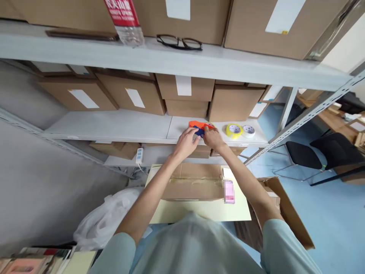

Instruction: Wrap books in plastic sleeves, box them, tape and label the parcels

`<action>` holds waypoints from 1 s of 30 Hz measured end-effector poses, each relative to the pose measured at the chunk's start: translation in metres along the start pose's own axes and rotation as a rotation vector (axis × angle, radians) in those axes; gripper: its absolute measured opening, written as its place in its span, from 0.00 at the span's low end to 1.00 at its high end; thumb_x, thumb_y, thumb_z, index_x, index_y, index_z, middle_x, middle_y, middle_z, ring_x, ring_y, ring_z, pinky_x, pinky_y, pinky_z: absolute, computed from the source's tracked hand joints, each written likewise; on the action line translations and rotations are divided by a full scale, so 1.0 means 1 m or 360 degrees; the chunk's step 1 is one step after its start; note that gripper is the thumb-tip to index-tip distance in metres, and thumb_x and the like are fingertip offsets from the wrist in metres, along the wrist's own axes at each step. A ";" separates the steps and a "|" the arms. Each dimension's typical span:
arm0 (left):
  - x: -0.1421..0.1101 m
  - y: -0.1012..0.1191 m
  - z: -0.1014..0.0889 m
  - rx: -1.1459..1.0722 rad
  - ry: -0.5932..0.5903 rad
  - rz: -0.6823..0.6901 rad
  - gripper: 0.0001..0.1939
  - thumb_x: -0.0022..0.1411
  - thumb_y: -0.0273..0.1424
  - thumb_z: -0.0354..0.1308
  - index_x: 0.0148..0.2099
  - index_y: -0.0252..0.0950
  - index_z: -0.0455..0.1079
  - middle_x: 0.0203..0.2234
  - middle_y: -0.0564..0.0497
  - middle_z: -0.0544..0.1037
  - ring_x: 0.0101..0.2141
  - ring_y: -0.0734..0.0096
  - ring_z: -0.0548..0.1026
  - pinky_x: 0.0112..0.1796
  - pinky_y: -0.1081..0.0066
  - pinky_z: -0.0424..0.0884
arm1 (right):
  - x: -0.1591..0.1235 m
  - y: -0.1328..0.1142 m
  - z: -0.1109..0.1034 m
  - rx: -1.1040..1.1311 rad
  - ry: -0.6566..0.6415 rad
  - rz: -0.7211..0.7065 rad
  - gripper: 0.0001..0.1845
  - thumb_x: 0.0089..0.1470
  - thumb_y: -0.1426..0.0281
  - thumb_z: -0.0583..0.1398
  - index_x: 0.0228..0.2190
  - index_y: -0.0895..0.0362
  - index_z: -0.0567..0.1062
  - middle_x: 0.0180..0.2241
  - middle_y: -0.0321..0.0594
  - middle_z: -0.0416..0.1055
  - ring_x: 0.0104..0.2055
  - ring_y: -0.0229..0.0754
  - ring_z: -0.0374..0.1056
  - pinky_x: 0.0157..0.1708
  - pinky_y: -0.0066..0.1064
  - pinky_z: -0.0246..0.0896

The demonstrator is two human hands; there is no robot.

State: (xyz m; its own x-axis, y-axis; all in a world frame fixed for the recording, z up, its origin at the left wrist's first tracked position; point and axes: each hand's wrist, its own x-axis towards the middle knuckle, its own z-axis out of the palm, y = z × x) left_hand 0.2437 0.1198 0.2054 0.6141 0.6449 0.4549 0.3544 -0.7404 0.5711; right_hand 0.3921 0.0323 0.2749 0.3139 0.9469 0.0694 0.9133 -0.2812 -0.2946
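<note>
Both of my hands meet at the front edge of the middle shelf, around an orange and blue tape dispenser point(198, 125). My left hand point(186, 141) is closed on its left, blue side. From the right, my right hand point(213, 137) grips the dispenser, fingers curled over it. My fingers cover part of its body, and a bit of yellow shows behind it. Just right of my right hand, a yellow tape roll point(230, 131) and a white tape roll point(248, 131) lie on the shelf. Below my forearms, a taped cardboard box point(194, 189) rests on a pale yellow table point(176, 213).
Cardboard boxes point(239, 102) line the shelf behind my hands. Eyeglasses point(179, 42) and a water bottle point(128, 28) stand on the upper shelf point(176, 62). A phone point(229, 191) lies right of the taped box. A power strip point(139, 155) sits lower left.
</note>
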 end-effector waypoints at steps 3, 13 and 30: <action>0.005 -0.003 -0.004 0.0022 -0.0015 0.0016 0.19 0.75 0.29 0.60 0.64 0.35 0.78 0.61 0.37 0.82 0.62 0.51 0.80 0.66 0.52 0.76 | 0.008 -0.015 0.001 0.0003 0.0057 -0.0028 0.24 0.74 0.59 0.67 0.64 0.57 0.75 0.64 0.50 0.75 0.58 0.50 0.77 0.59 0.52 0.78; -0.125 -0.042 -0.054 0.0171 0.0059 -0.0397 0.25 0.77 0.42 0.59 0.68 0.36 0.74 0.64 0.36 0.80 0.65 0.47 0.79 0.68 0.51 0.72 | -0.042 0.027 0.045 0.0052 0.0097 0.0099 0.31 0.77 0.54 0.58 0.70 0.62 0.70 0.69 0.66 0.70 0.66 0.61 0.71 0.64 0.53 0.70; -0.232 -0.057 -0.024 -0.0009 -0.0001 -0.1470 0.23 0.69 0.55 0.58 0.42 0.44 0.83 0.34 0.47 0.88 0.44 0.49 0.86 0.40 0.64 0.76 | -0.196 0.084 0.156 0.0915 0.0089 0.0823 0.52 0.71 0.35 0.46 0.63 0.67 0.80 0.45 0.56 0.87 0.43 0.55 0.80 0.42 0.38 0.73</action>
State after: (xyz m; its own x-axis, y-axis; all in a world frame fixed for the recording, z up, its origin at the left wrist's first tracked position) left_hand 0.0643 0.0171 0.0837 0.0895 0.9789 -0.1835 0.7006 0.0691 0.7102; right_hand 0.3673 -0.1524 0.0882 0.6903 0.7037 -0.1682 0.3738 -0.5459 -0.7499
